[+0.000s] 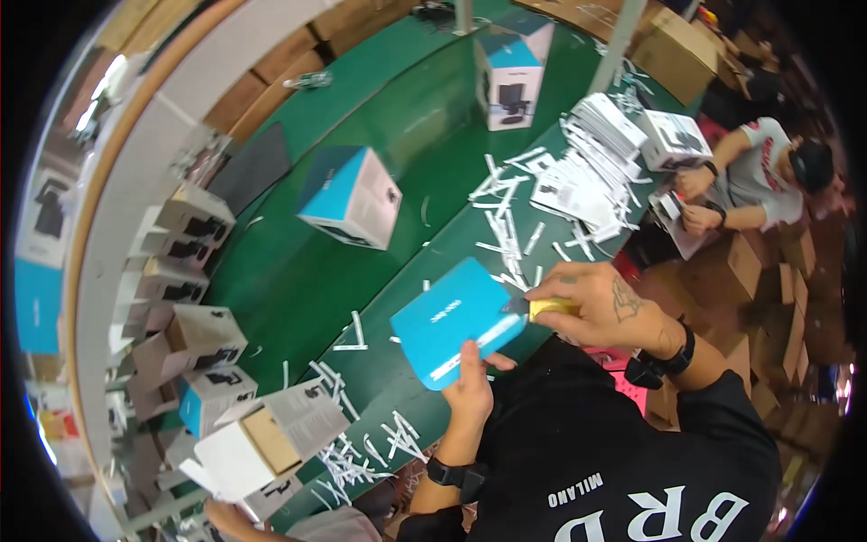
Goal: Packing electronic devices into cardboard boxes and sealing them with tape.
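Note:
A flat, bright blue carton piece (456, 316) with rounded corners and a white printed strip along its near edge is tilted up above the green table. My left hand (470, 384) grips its near edge, the thumb lying on the blue face. At its right edge, my right hand (587, 303) is closed around a small yellow tool (549, 309). The tool's dark tip (517, 308) meets or overlaps the blue piece; whether it cuts or scrapes cannot be made out. Narrow white paper strips (510, 239) lie scattered just beyond my hands.
Blue-and-white boxes (354, 199) stand on the green table (271, 316), another (511, 77) farther back. A stack of printed white sheets (605, 135) lies at the right. A co-worker (768, 172) works there; another person's hand (230, 522) touches an open box (271, 443) at lower left.

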`<action>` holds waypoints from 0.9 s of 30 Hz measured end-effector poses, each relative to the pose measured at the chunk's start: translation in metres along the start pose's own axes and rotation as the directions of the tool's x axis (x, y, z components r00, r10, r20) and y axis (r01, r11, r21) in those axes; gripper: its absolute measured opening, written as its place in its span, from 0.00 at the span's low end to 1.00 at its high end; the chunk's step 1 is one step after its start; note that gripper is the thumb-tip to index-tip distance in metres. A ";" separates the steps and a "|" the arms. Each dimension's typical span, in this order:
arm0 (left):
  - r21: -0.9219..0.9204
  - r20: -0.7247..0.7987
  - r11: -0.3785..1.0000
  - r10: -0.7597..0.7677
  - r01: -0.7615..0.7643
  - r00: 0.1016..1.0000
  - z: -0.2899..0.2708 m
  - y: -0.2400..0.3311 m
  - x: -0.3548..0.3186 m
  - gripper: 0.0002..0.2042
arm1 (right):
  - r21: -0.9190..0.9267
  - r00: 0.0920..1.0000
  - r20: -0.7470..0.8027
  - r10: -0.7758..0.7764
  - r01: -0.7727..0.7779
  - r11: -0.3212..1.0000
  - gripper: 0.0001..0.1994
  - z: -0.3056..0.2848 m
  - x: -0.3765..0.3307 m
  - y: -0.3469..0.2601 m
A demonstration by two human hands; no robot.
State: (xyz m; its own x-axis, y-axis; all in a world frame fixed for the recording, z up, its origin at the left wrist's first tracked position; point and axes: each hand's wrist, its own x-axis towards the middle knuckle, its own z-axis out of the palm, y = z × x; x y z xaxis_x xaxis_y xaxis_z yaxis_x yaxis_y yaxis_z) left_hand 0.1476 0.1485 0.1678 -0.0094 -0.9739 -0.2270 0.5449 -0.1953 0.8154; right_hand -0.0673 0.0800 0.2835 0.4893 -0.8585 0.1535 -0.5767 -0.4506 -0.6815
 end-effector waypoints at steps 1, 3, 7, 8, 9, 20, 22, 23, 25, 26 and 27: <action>-0.010 -0.048 0.999 0.042 -0.042 0.998 0.002 -0.006 0.000 0.18 | -0.019 0.999 -0.007 0.033 -0.033 0.999 0.12 0.007 -0.010 -0.007; -0.021 -0.140 0.991 0.129 -0.133 0.982 0.006 -0.017 0.006 0.21 | 0.024 0.990 -0.059 0.124 -0.123 0.992 0.13 0.028 -0.021 -0.014; 0.006 -0.074 0.989 0.151 -0.151 0.986 0.007 -0.014 0.009 0.20 | 0.104 0.957 -0.124 0.261 -0.250 0.963 0.13 0.043 -0.020 -0.021; 0.001 -0.066 0.989 0.149 -0.149 0.987 0.006 -0.013 0.009 0.20 | 0.141 0.946 -0.132 0.297 -0.278 0.950 0.13 0.045 -0.019 -0.022; 0.058 -0.059 0.984 0.169 -0.166 0.984 0.006 -0.013 0.009 0.20 | 0.136 0.945 -0.137 0.298 -0.280 0.950 0.13 0.048 -0.020 -0.023; 0.157 -0.053 0.964 0.226 -0.215 0.973 -0.002 -0.019 0.011 0.19 | 0.654 0.719 0.097 0.688 -0.568 0.501 0.14 0.078 -0.013 -0.029; 0.179 -0.091 0.960 0.233 -0.214 0.968 0.001 -0.018 0.012 0.19 | 0.655 0.732 0.063 0.679 -0.544 0.525 0.14 0.090 -0.012 -0.028; 0.190 -0.109 0.959 0.235 -0.212 0.966 0.002 -0.017 0.012 0.19 | 0.659 0.742 0.029 0.670 -0.518 0.545 0.14 0.096 -0.013 -0.027; 0.187 -0.117 0.958 0.243 -0.219 0.963 0.005 -0.013 0.011 0.19 | 0.660 0.751 -0.008 0.660 -0.491 0.568 0.14 0.102 -0.013 -0.024; 0.186 -0.123 0.957 0.249 -0.224 0.961 0.006 -0.010 0.011 0.19 | 0.429 0.846 -0.217 0.487 -0.365 0.826 0.14 0.104 -0.013 -0.022; 0.186 -0.132 0.955 0.257 -0.231 0.957 0.006 -0.008 0.010 0.19 | 0.128 0.904 -0.354 0.239 -0.206 0.970 0.13 0.106 -0.012 -0.020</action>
State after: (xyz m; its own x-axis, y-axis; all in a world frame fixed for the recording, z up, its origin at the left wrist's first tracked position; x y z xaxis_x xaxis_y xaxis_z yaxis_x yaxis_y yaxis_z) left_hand 0.1376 0.1392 0.1620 0.2414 -0.9673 -0.0776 0.3665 0.0168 0.9303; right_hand 0.0078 0.1251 0.2197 0.0729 -0.9705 0.2298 -0.5768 -0.2290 -0.7842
